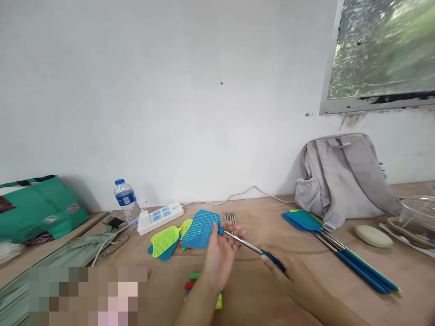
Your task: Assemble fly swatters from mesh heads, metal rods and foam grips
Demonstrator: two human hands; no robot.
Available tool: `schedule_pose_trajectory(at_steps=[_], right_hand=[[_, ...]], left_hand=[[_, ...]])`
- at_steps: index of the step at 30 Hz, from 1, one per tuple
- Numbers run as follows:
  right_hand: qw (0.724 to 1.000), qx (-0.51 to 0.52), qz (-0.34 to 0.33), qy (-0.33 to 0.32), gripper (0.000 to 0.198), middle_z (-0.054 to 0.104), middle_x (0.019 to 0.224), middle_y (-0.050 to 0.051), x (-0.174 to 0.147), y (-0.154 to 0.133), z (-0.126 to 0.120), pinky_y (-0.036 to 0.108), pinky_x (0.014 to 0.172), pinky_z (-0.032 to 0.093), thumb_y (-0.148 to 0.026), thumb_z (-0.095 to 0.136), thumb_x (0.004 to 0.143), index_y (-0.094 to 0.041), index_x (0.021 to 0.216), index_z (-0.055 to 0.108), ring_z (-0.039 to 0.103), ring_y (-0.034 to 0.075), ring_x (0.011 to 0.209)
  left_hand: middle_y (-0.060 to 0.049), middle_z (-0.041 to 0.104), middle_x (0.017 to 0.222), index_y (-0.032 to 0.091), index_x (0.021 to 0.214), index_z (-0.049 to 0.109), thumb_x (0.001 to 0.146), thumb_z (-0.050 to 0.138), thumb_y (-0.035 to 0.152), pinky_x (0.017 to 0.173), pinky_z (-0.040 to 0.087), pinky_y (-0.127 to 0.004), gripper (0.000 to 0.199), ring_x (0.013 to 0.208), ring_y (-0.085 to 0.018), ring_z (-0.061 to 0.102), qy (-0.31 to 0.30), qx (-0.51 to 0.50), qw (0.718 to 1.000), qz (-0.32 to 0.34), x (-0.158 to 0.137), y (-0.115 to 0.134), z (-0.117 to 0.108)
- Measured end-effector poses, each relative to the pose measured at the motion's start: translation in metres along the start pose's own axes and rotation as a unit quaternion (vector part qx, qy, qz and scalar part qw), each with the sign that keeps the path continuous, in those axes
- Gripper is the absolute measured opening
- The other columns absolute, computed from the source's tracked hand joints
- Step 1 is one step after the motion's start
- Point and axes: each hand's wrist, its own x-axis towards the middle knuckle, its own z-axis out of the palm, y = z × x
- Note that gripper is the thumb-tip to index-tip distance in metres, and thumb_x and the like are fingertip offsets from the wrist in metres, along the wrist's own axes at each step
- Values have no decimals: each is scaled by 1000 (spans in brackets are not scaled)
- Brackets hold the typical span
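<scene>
A blue fly swatter [202, 229] with a metal shaft and dark blue handle is held above the table. My left hand [220, 256], palm up, grips it by the thumb near the neck of the mesh head, with the other fingers partly curled beneath. Around the handle, my right hand [294, 274] is closed. Yellow-green swatter heads [166, 241] lie beyond my left hand, over a blue one. Metal shafts [229, 217] poke out behind my left fingers. Green, red and yellow handle ends [195, 275] show beside my left forearm, which hides the rest.
Several swatters [350, 258] lie bundled at right by a grey backpack [346, 181]. Near them are a pale oval object [373, 236] and a clear container [419, 213]. A white power strip [161, 217], water bottle [127, 199] and green bag [42, 208] stand at left. A cable runs along the wall.
</scene>
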Motion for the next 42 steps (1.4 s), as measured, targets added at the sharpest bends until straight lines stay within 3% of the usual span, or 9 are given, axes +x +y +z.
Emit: schedule_pose_trajectory(at_steps=[5,15,22,24,27,30,34,38,42], right_hand=[[999,-45,-20,0,36,64,90,9,-1,3,-3,29,70,46,-38,32,87,-21,103,59,59,19,79],[993,-103,10,48,29,64,80,7,-14,-7,0,30,63,42,-39,36,85,-24,88,61,59,20,71],[995,73,61,-16,33,56,62,1,-11,-21,-17,24,53,39,-49,43,79,-22,68,57,52,15,59],[977,150,138,-68,34,47,52,-3,-12,-24,-15,21,43,33,-51,44,77,-21,67,54,44,10,47],[914,274,261,-147,35,33,45,-9,-12,-26,-6,18,33,20,-56,44,74,-21,74,50,27,5,33],[860,370,309,-166,36,32,46,-11,-10,-26,3,17,29,11,-58,43,72,-22,75,46,18,2,28],[843,411,303,-172,37,33,44,-11,-9,-27,13,16,28,13,-58,44,72,-21,71,43,18,2,26],[867,411,225,-167,47,41,43,-7,-13,-31,33,17,35,25,-65,39,72,-18,68,44,35,5,33],[891,410,162,-110,46,46,47,-7,-13,-33,47,19,42,31,-63,39,75,-19,88,42,43,8,41]], left_hand=[[-4,61,71,16,75,58,80,48,43,78,43,-34,29,78,-19,61,-29,40,998,25,0,-1,-1],[-5,63,78,15,75,59,73,54,47,74,43,-34,32,70,-19,61,4,119,992,47,1,-4,-4],[-8,65,79,12,73,64,73,56,44,76,41,-31,34,72,-19,60,-20,168,985,31,2,-3,-7],[-9,65,79,11,74,65,74,54,45,76,41,-32,36,72,-20,60,-28,182,983,22,1,-4,-6],[-11,66,77,10,74,66,73,53,47,75,41,-33,39,72,-21,60,-37,198,980,-3,-2,-8,-3],[-11,65,73,10,75,66,73,53,49,74,41,-32,41,74,-21,60,-56,201,978,-21,-5,-11,-1],[-10,65,69,11,76,65,73,52,50,75,40,-31,41,73,-20,59,-60,200,978,-23,-6,-16,0],[-8,63,68,12,69,61,70,55,50,75,40,-30,38,68,-18,59,-63,231,969,-58,-6,-23,2],[-4,61,75,16,75,54,69,58,49,70,40,-26,34,71,-15,58,-63,286,953,-75,-11,-26,1]])
